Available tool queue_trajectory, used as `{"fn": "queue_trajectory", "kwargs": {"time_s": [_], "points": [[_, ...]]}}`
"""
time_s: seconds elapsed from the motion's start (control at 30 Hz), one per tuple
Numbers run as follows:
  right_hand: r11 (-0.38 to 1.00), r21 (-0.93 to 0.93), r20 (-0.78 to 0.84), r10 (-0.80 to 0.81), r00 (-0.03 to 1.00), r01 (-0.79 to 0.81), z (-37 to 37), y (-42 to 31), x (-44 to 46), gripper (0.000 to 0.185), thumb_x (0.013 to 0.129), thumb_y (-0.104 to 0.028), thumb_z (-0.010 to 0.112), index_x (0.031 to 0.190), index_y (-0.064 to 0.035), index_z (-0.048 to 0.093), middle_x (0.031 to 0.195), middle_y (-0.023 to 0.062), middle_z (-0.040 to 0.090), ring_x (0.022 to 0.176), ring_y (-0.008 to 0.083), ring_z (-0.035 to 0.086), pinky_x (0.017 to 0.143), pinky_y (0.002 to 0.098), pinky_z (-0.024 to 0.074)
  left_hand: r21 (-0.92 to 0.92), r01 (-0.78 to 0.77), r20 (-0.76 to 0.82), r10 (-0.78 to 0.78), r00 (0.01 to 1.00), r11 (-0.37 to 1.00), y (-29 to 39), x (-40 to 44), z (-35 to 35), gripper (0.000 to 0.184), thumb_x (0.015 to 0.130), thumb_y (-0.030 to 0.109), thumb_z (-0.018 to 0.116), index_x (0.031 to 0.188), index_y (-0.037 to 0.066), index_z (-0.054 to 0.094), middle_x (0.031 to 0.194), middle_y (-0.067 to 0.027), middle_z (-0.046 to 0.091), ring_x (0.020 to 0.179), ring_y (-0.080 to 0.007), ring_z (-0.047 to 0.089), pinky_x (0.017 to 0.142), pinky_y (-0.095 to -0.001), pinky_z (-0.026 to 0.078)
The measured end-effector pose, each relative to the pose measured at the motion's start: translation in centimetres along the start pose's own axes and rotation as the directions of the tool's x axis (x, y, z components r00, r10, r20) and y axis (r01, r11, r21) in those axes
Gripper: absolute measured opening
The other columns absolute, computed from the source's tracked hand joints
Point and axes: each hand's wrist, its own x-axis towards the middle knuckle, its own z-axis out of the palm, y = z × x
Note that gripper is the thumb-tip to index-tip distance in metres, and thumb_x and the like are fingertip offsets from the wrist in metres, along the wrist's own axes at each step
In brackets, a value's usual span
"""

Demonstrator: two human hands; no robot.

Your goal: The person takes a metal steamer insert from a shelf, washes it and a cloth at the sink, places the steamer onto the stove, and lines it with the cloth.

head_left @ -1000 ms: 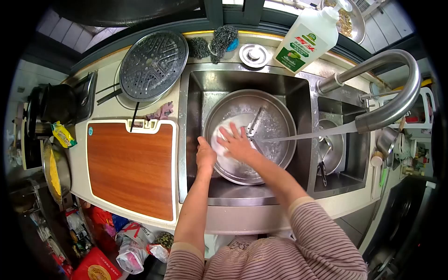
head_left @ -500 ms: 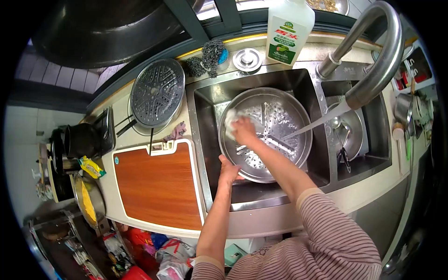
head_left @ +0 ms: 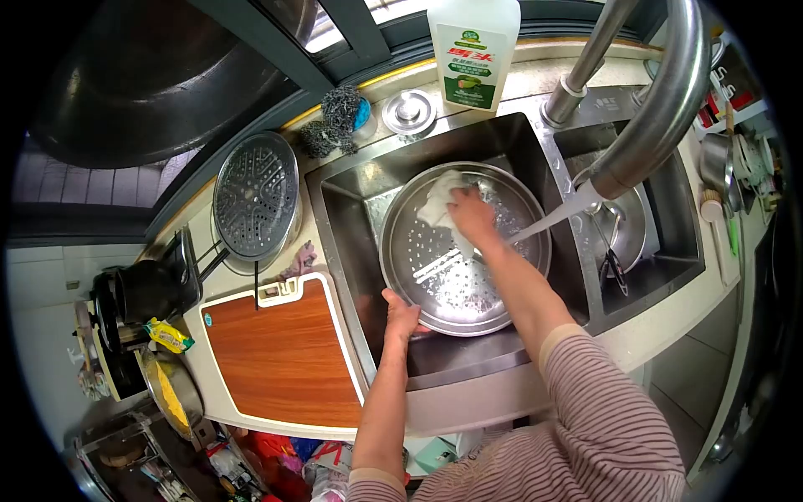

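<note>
Cloth [head_left: 438, 201], white, crumpled, pinched by right hand [head_left: 472, 216]; left hand [head_left: 401, 318], thumb spread, touches round perforated metal pan [head_left: 418, 289].

No wording reads with certainty. Behind the sink [head_left: 456, 356], the white pump bottle [head_left: 473, 58] bears a label with large red Chinese characters above smaller lines on green, too blurred to read; left of the sink, the cutting board's [head_left: 284, 356] round teal mark is illegible.
</note>
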Motion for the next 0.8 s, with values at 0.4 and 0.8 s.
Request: {"fn": "queue_trajectory", "kwargs": {"time_s": [0.4,0.8], "points": [[0.897,-0.071,0.282,-0.401,0.872,0.436,6.2,-3.6,-2.8,0.032,0.077,-0.018,0.054,0.108,-0.0144,0.053,0.098,0.0171,0.057,0.086,0.034,0.059,0.071,0.0461,0.048,0.097,0.064,-0.046,-0.059,0.997,0.993,1.3,-0.2,0.1,0.056,0.075,-0.004,0.049,0.117,-0.001,0.012,0.109,-0.027,0.049,0.07,-0.0378,0.063,0.041,-0.0382,0.056],[0.294,-0.456,0.829,-0.203,0.522,0.84,-9.6,6.4,-4.3,0.02,0.08,-0.029,0.053,0.093,-0.0195,0.066,0.098,0.006,0.063,0.084,0.0258,0.063,0.066,0.0376,0.0508,0.183,0.084,-0.143,-0.058,0.988,0.979,1.3,-0.4,0.7,0.044,0.075,-0.007,0.043,0.111,0.001,0.02,0.107,-0.0252,0.051,0.075,-0.0363,0.062,0.04,-0.0363,0.055]]}}
